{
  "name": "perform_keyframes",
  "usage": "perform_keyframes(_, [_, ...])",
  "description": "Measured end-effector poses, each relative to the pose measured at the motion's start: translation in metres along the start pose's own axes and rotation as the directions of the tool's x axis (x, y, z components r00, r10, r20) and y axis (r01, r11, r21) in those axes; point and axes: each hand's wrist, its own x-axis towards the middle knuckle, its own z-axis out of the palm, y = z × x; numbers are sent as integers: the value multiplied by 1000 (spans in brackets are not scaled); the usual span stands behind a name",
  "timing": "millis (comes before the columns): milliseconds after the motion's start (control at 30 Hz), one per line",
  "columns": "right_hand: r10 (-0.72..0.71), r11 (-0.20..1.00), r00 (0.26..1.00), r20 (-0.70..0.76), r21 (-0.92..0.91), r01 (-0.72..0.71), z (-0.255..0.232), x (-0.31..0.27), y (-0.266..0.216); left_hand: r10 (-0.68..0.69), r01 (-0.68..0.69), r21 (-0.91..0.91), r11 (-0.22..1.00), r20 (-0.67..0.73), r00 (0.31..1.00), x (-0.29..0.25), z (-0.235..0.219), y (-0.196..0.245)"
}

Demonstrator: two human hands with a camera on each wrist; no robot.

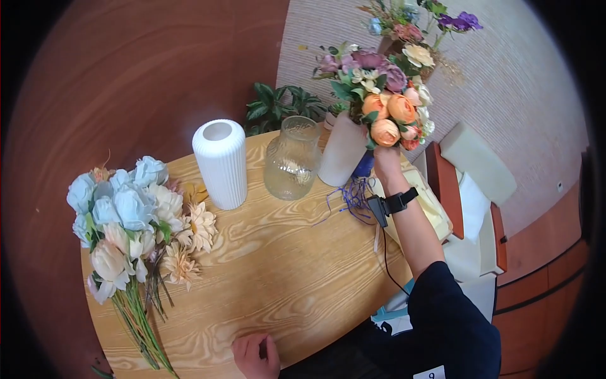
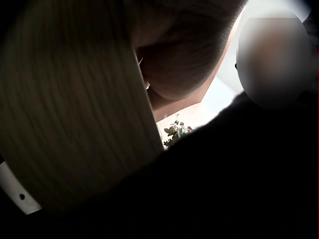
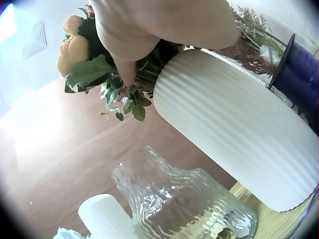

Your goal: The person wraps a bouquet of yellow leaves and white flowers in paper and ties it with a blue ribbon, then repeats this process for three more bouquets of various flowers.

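At the mouth of a ribbed white vase, my right hand grips the stems of a bouquet of orange, mauve and cream artificial flowers. Its fingers are partly hidden by blooms and leaves in the head view. That vase stands at the table's far right. My left hand rests at the table's near edge, fingers loosely bent and holding nothing; the left wrist view is mostly dark, with its palm side beside the table edge.
A clear glass vase and another ribbed white vase stand left of the bouquet. Pale blue and cream artificial flowers lie on the table's left. Tangled blue string lies near a dark blue container. More flowers stand behind.
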Motion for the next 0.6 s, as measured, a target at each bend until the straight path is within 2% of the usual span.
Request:
perform_keyframes(67, [-19, 987, 1000, -22, 161, 23, 2, 6, 7, -2, 2, 0, 1000, -12, 1000, -1, 1, -2])
perform_keyframes(167, [-80, 949, 992, -94, 296, 104, 9, 6, -3, 6, -6, 9, 1000, -11, 1000, 0, 3, -2])
perform_keyframes(300, [-229, 972, 973, -10, 53, 229, -4, 10, -5, -9, 9, 20, 1000, 4, 1000, 1, 2, 0])
perform_keyframes(400, [-274, 961, 962, -11, -20, 274, -12, 18, 4, -26, 26, 13, 1000, -2, 1000, 1, 3, 1])
perform_keyframes(433, [-337, 941, 942, -15, 41, 337, -20, 33, 24, -22, 22, 19, 1000, 0, 1000, 1, 3, 1])
perform_keyframes(533, [-28, 1000, 1000, -1, 9, 28, -19, 23, -10, -20, 20, 35, 999, 3, 1000, 2, 3, 2])
perform_keyframes(567, [-71, 981, 997, 9, 183, 68, -16, 24, -15, -20, 20, 37, 999, 0, 1000, 2, 3, 2])
perform_keyframes(600, [-142, 984, 989, 39, 118, 136, -21, 28, -7, -21, 21, 38, 999, -1, 1000, 2, 3, 3])
